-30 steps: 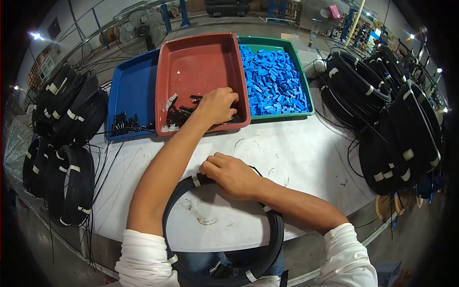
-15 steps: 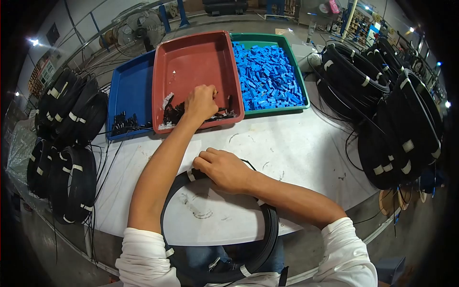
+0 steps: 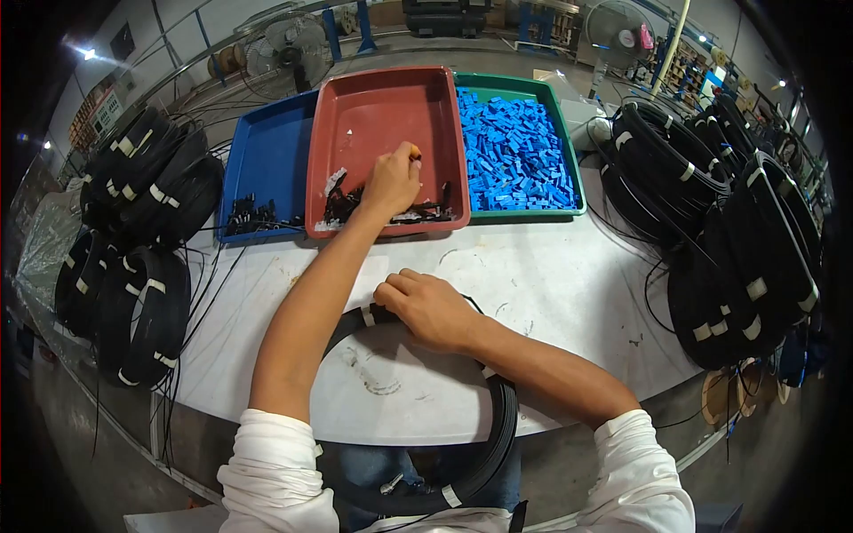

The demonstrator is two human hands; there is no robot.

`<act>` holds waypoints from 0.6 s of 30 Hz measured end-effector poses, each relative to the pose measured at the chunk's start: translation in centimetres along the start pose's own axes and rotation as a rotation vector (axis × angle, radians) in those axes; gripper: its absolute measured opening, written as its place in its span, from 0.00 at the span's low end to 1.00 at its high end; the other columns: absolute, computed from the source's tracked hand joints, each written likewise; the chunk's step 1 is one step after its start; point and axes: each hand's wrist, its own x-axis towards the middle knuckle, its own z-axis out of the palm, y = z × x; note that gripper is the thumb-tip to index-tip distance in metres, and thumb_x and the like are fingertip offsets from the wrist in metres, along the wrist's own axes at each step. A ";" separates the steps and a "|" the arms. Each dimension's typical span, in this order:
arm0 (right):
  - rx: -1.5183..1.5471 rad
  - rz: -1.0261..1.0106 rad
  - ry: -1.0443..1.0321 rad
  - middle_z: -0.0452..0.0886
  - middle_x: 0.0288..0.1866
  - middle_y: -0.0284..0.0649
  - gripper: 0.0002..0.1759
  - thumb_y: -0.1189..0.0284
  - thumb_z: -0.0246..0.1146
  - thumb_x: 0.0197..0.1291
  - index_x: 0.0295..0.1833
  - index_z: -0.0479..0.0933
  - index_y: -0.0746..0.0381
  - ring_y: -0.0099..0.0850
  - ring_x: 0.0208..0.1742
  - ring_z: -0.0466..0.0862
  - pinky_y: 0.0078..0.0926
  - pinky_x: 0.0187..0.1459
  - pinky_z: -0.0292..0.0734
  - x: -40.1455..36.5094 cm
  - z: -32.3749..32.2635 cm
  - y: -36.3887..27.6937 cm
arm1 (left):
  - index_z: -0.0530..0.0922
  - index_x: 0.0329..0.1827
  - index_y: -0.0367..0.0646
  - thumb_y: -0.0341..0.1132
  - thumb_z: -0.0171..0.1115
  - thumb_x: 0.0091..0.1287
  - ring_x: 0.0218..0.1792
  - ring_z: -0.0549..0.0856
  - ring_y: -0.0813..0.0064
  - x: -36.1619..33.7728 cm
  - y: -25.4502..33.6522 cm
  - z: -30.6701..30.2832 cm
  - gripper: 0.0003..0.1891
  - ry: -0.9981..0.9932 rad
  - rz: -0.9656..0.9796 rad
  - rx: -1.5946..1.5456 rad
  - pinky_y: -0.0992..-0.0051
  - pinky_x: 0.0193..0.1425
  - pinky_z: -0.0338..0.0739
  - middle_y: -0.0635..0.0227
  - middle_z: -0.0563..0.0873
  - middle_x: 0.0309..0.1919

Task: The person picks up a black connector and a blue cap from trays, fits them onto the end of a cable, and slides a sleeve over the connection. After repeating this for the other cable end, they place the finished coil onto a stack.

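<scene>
My left hand reaches into the red tray, over a pile of small black parts along its near edge. Its fingers are pinched together; what they hold is too small to tell. My right hand rests closed on a black cable coil bound with white tape. The coil lies on the white table and hangs over its near edge toward my lap.
A blue tray with a few black parts sits left of the red one. A green tray full of blue pieces sits to its right. Stacks of black coils stand at the left and right. Fans stand behind.
My left hand has shifted from the tray's near right side back to the left, then lifted slightly with pinched fingers. My right hand stays on the coil.
</scene>
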 end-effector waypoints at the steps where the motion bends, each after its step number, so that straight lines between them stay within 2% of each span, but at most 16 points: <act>1: -0.011 0.012 -0.007 0.78 0.43 0.46 0.17 0.78 0.62 0.48 0.47 0.72 0.65 0.45 0.48 0.80 0.41 0.49 0.77 -0.1 0.0 0.0 | 0.78 0.52 0.40 0.30 0.59 0.71 0.43 0.89 0.53 -0.3 0.9 -1.5 0.10 0.001 -0.007 0.000 0.56 0.46 0.85 0.55 0.88 0.39; 3: -0.002 0.007 0.002 0.78 0.43 0.45 0.18 0.79 0.61 0.47 0.47 0.71 0.65 0.46 0.48 0.80 0.42 0.49 0.77 -0.3 0.0 -0.1 | 0.75 0.58 0.39 0.27 0.56 0.73 0.38 0.91 0.63 -1.3 2.3 -4.2 0.12 -0.001 -0.357 -0.536 0.66 0.35 0.89 0.57 0.87 0.39; 4: 0.006 0.047 0.017 0.78 0.43 0.46 0.17 0.80 0.61 0.47 0.47 0.71 0.65 0.46 0.48 0.79 0.42 0.50 0.77 -0.2 -0.3 -0.3 | 0.71 0.62 0.39 0.25 0.53 0.76 0.36 0.91 0.71 -2.0 1.9 -5.2 0.14 0.012 -0.341 -0.674 0.74 0.29 0.90 0.58 0.85 0.41; 5: 0.013 0.085 0.041 0.78 0.43 0.46 0.17 0.80 0.61 0.47 0.46 0.71 0.65 0.47 0.48 0.79 0.42 0.50 0.77 0.0 -0.3 -0.5 | 0.71 0.63 0.38 0.25 0.53 0.75 0.38 0.91 0.68 -2.6 1.5 -6.4 0.14 0.007 -0.378 -0.729 0.73 0.34 0.91 0.57 0.84 0.44; 6: 0.087 0.136 0.125 0.78 0.42 0.47 0.15 0.81 0.60 0.50 0.46 0.72 0.64 0.49 0.48 0.79 0.44 0.49 0.77 0.0 0.0 -0.5 | 0.71 0.63 0.38 0.24 0.53 0.75 0.40 0.91 0.68 -3.8 1.4 -7.7 0.15 0.028 -0.384 -0.752 0.73 0.36 0.91 0.58 0.83 0.44; 7: 0.093 0.132 0.132 0.78 0.42 0.47 0.15 0.81 0.60 0.50 0.46 0.72 0.64 0.49 0.48 0.79 0.44 0.49 0.77 0.0 -0.1 -0.5 | 0.71 0.63 0.38 0.23 0.54 0.74 0.41 0.90 0.68 -5.0 1.5 -8.9 0.15 0.048 -0.386 -0.772 0.72 0.38 0.92 0.59 0.83 0.45; 10: 0.267 0.281 0.217 0.78 0.41 0.49 0.07 0.79 0.59 0.60 0.44 0.73 0.63 0.53 0.44 0.81 0.47 0.45 0.76 0.1 -0.5 -0.3 | 0.72 0.63 0.37 0.21 0.56 0.72 0.44 0.90 0.68 -9.6 2.7 -11.9 0.17 0.064 -0.390 -0.851 0.73 0.41 0.91 0.59 0.83 0.46; 13: 0.339 0.298 0.228 0.78 0.41 0.49 0.07 0.78 0.60 0.60 0.44 0.74 0.63 0.52 0.44 0.81 0.47 0.45 0.76 0.1 -0.7 -0.3 | 0.72 0.63 0.37 0.20 0.59 0.70 0.45 0.91 0.67 -13.1 4.1 -13.4 0.18 -0.021 -0.374 -0.822 0.74 0.41 0.91 0.58 0.83 0.47; 16: 0.308 0.271 0.274 0.78 0.41 0.48 0.07 0.79 0.62 0.60 0.43 0.74 0.63 0.50 0.41 0.80 0.43 0.43 0.76 0.1 -0.8 -0.4 | 0.70 0.63 0.35 0.23 0.62 0.69 0.43 0.91 0.62 -15.6 4.3 -13.0 0.20 -0.101 -0.276 -0.826 0.73 0.39 0.90 0.52 0.84 0.48; 17: 0.281 0.256 0.310 0.78 0.41 0.47 0.06 0.78 0.63 0.60 0.43 0.74 0.63 0.49 0.39 0.80 0.42 0.42 0.76 0.2 -0.8 -0.5 | 0.70 0.63 0.34 0.23 0.62 0.69 0.42 0.91 0.62 -16.1 4.6 -12.9 0.20 -0.117 -0.301 -0.860 0.73 0.38 0.90 0.51 0.85 0.47; 18: 0.284 0.256 0.338 0.77 0.40 0.44 0.06 0.79 0.64 0.61 0.42 0.74 0.63 0.43 0.36 0.80 0.36 0.39 0.76 0.2 -0.8 -0.4 | 0.70 0.61 0.34 0.23 0.62 0.69 0.41 0.92 0.62 -16.6 4.6 -12.7 0.19 -0.143 -0.304 -0.885 0.74 0.37 0.90 0.50 0.85 0.46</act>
